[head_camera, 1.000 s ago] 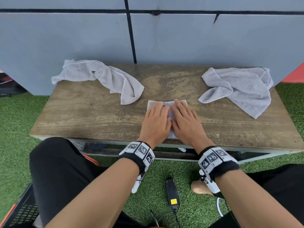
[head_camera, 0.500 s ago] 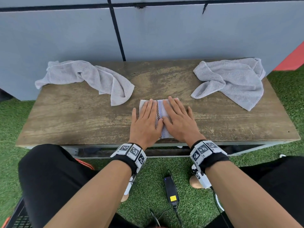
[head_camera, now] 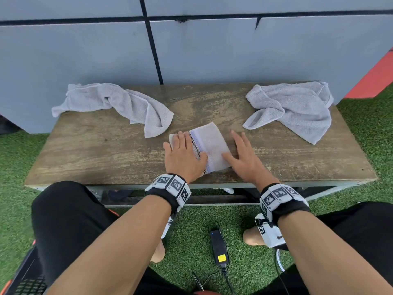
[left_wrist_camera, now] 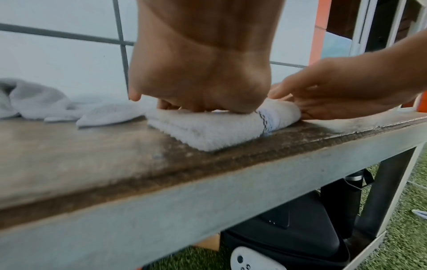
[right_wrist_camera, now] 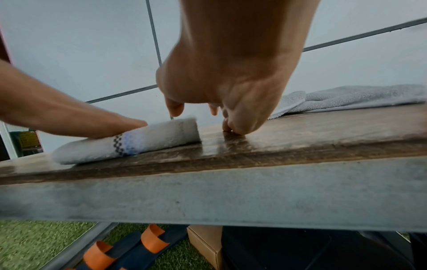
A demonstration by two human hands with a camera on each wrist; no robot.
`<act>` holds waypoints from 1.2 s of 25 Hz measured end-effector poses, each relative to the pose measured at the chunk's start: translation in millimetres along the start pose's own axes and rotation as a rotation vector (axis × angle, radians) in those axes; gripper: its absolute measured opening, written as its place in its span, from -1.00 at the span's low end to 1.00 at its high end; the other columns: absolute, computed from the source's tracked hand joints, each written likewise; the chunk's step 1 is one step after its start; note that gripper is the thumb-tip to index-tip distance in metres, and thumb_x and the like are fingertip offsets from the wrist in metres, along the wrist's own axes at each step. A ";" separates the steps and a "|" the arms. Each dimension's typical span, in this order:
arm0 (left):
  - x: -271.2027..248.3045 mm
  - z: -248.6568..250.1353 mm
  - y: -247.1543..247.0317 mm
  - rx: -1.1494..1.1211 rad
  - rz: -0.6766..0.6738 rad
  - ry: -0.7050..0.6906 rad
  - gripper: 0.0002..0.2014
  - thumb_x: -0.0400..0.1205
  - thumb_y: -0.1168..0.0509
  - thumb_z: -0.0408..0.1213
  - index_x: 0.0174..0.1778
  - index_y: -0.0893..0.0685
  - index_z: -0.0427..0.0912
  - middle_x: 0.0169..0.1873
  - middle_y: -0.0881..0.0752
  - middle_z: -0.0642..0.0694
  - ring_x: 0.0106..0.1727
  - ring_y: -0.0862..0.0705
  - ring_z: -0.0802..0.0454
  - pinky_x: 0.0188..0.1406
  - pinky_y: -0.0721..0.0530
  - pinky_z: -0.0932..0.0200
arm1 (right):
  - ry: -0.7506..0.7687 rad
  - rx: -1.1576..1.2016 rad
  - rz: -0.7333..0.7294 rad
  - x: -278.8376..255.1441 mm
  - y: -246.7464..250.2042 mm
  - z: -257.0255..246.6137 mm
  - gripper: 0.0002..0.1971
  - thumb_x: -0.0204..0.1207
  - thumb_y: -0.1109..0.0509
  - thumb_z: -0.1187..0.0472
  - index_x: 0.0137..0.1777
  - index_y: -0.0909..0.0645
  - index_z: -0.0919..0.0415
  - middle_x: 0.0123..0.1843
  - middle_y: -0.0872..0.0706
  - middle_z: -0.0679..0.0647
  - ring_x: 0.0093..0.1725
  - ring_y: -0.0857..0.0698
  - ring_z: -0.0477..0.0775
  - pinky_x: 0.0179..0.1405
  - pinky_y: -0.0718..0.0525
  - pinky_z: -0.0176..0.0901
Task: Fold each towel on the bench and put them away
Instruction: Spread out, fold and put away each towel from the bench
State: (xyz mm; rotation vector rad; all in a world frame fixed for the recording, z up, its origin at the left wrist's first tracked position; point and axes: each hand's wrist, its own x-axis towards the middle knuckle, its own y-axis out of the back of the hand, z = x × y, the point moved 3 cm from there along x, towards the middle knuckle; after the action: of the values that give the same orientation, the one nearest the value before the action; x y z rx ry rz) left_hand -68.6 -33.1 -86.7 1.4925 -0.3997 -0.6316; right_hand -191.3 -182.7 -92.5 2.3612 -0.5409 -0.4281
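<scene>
A small white folded towel (head_camera: 210, 145) with a checked and blue stripe lies near the front middle of the wooden bench (head_camera: 102, 150). My left hand (head_camera: 181, 153) presses flat on the towel's left part, fingers straight. My right hand (head_camera: 242, 156) lies flat on the bench just right of the towel, its thumb against the towel's edge. The left wrist view shows my palm (left_wrist_camera: 203, 87) bearing down on the towel (left_wrist_camera: 219, 131). In the right wrist view the towel (right_wrist_camera: 138, 140) sits left of my right hand (right_wrist_camera: 231, 95). Two crumpled grey towels lie at the back left (head_camera: 119, 105) and back right (head_camera: 295, 107).
A grey panelled wall (head_camera: 212, 50) rises directly behind the bench. On the artificial grass between my feet lies a black power adapter (head_camera: 219, 248) with its cable. A black crate (head_camera: 25, 279) stands at my lower left. Sandals (right_wrist_camera: 129, 250) and a cardboard box (right_wrist_camera: 208, 243) sit under the bench.
My right hand has slid off the folded towel to the right and onto the bare bench. The left hand has moved a little left on the towel, uncovering the striped middle.
</scene>
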 end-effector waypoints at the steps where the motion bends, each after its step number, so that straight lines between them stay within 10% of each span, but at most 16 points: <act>1: -0.6 0.3 5.0 0.037 0.011 0.018 -0.18 0.69 0.09 0.22 0.70 -0.19 -0.37 0.67 -0.29 -0.31 0.67 -0.24 -0.22 0.60 -0.12 -0.28 | -0.031 -0.026 0.004 -2.8 -1.1 0.6 -0.24 0.69 -0.28 -0.13 0.78 -0.03 0.01 0.82 0.16 0.15 0.78 0.03 0.13 0.65 -0.10 0.02; 4: -6.7 2.4 21.9 0.145 0.082 0.010 -0.34 0.66 0.02 0.23 0.12 -0.66 -0.33 0.14 -0.67 -0.32 0.21 -0.56 -0.23 0.29 -0.38 -0.14 | -0.074 -0.072 0.002 -8.4 -5.7 -2.2 -0.29 0.70 -0.25 -0.14 0.74 -0.15 0.14 0.81 0.13 0.20 0.78 -0.01 0.14 0.67 -0.12 0.01; 8: -20.0 -1.6 38.1 0.225 0.039 -0.057 -0.51 0.71 -0.03 0.10 -0.45 -0.44 -0.13 -0.37 -0.49 -0.10 -0.20 -0.47 -0.11 -0.03 -0.36 -0.03 | -0.083 -0.069 0.001 -15.0 -11.0 -11.6 -0.37 0.74 -0.22 -0.06 0.69 -0.22 0.28 0.80 0.19 0.24 0.79 0.03 0.13 0.66 -0.13 -0.02; 16: -43.0 -3.7 40.5 0.096 0.013 -0.089 -0.58 0.68 -0.20 0.03 -0.46 -0.35 -0.08 -0.37 -0.58 -0.05 -0.14 -0.70 -0.15 -0.04 -0.43 -0.02 | -0.186 0.025 0.021 -21.2 -20.5 -27.7 -0.50 0.70 -0.30 -0.06 0.45 -0.45 0.31 0.79 0.12 0.29 0.79 0.10 0.17 0.57 -0.28 0.06; 20: -50.9 -6.1 42.9 0.062 0.048 -0.069 -0.58 0.65 -0.23 0.05 -0.44 -0.42 -0.13 -0.43 -0.52 -0.04 -0.04 -0.74 -0.18 -0.05 -0.41 -0.01 | -0.189 0.272 0.018 -24.7 -22.5 -41.7 -0.66 0.60 -0.44 0.05 0.28 -0.49 0.14 0.52 -0.42 0.24 0.44 -0.53 0.18 0.29 -0.60 0.08; 25: -55.3 -18.6 25.9 -0.236 -0.119 0.128 -0.50 0.57 -0.20 0.11 0.20 -0.68 -0.22 0.25 -0.64 -0.33 0.32 -0.57 -0.32 0.32 -0.54 -0.11 | -0.109 0.587 0.046 -41.2 -27.3 -70.2 -0.74 0.59 -0.43 0.28 0.19 -0.44 0.17 -0.03 -0.73 0.20 -0.13 -0.62 0.10 -0.18 -0.57 0.00; 30: -50.6 -53.3 43.8 -0.926 -0.181 0.217 -0.68 0.70 -0.14 -0.06 0.04 -0.59 -0.28 -0.04 -0.65 -0.18 -0.11 -0.63 -0.11 -0.15 -0.57 0.03 | 0.097 0.521 0.137 -63.2 -0.4 -108.0 -0.75 0.61 -0.39 0.39 0.21 -0.43 0.25 0.11 -0.77 0.21 -0.13 -0.68 -0.07 -0.28 -0.61 -0.33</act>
State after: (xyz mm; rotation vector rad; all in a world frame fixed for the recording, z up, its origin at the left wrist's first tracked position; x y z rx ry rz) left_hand -69.4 38.5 -39.8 0.6912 0.1991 -0.6586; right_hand -198.5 -93.8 -4.7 2.7940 -0.8431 -0.1135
